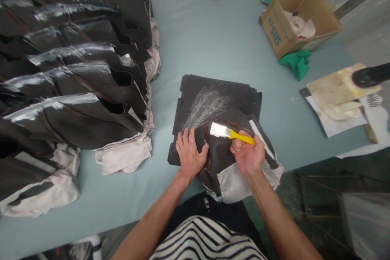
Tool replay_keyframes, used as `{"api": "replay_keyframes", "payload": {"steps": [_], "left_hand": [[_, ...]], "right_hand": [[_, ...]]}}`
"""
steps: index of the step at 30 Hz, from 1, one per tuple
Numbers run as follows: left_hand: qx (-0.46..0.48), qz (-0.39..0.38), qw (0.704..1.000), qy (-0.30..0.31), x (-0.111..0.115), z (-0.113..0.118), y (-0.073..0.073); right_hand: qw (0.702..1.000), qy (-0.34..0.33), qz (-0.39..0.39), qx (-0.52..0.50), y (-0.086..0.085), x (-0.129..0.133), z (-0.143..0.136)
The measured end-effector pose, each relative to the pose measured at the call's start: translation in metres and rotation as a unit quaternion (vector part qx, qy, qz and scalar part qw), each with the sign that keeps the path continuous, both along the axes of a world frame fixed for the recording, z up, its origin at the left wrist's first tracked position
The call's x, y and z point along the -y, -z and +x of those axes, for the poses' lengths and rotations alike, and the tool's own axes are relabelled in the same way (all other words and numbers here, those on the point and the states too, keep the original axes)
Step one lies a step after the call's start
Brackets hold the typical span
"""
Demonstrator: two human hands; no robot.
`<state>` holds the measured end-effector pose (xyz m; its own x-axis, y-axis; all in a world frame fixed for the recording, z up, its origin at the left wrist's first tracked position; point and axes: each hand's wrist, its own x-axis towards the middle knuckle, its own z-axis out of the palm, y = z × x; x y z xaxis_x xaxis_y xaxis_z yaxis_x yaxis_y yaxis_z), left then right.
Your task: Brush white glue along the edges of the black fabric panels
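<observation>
Gripping the yellow-handled brush (pixel 236 135) in curled fingers, the right hand (pixel 250 154) holds its long axis crosswise over the dark panel (pixel 224 150), bristles (pixel 218 129) pointing toward the left hand (pixel 191 152), whose fingers rest spread at the panel's left side.

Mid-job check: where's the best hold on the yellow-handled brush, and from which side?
Probably the yellow handle of the brush, from the person's right, where the right hand holds it. The slim handle points right and slightly toward the person, while the white-coated bristles point left, so that end is better left untouched.
</observation>
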<state>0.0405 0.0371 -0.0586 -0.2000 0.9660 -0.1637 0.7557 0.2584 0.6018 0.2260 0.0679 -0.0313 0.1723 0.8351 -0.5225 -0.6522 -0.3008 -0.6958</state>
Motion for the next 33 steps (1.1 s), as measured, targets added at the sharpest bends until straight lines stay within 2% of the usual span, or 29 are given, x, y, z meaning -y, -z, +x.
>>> {"api": "replay_keyframes", "payload": {"steps": [3,6,10,14,16,19,22,24,27,30,33], "left_hand": [[0.001,0.025,0.999,-0.022,-0.003,-0.004,0.009],[0.031,0.06,0.998,-0.016,-0.006,-0.022,0.016],[0.101,0.092,0.988,0.075,-0.011,-0.053,0.016],[0.153,0.076,0.974,0.147,-0.019,-0.069,0.013],[0.17,0.06,0.974,0.14,-0.023,-0.071,0.014],[0.194,0.031,0.977,0.083,-0.028,-0.069,0.012],[0.228,-0.001,0.973,0.023,-0.029,-0.067,0.0],[0.255,-0.018,0.967,0.003,-0.029,-0.067,-0.015],[0.294,-0.035,0.955,0.004,-0.026,-0.07,-0.042],[0.287,-0.036,0.954,0.083,-0.024,-0.078,-0.06],[0.245,-0.013,0.949,0.2,-0.025,-0.089,-0.061]], "right_hand": [[1.0,-0.001,0.001,0.0,-0.001,0.0,0.0],[1.0,0.003,0.001,-0.001,-0.001,-0.001,-0.001],[1.0,0.009,-0.004,-0.007,-0.001,0.0,0.0],[1.0,0.013,-0.008,-0.02,-0.008,0.001,0.003],[0.999,0.021,-0.004,-0.024,-0.015,0.0,0.008],[0.999,0.035,0.006,-0.021,-0.027,-0.003,0.018],[0.999,0.045,0.008,-0.017,-0.037,-0.009,0.026],[0.999,0.049,0.0,-0.017,-0.042,-0.013,0.027],[0.999,0.051,-0.011,-0.009,-0.049,-0.015,0.024],[0.999,0.042,-0.01,-0.002,-0.054,-0.016,0.021],[0.999,0.031,-0.014,-0.002,-0.053,-0.019,0.02]]}}
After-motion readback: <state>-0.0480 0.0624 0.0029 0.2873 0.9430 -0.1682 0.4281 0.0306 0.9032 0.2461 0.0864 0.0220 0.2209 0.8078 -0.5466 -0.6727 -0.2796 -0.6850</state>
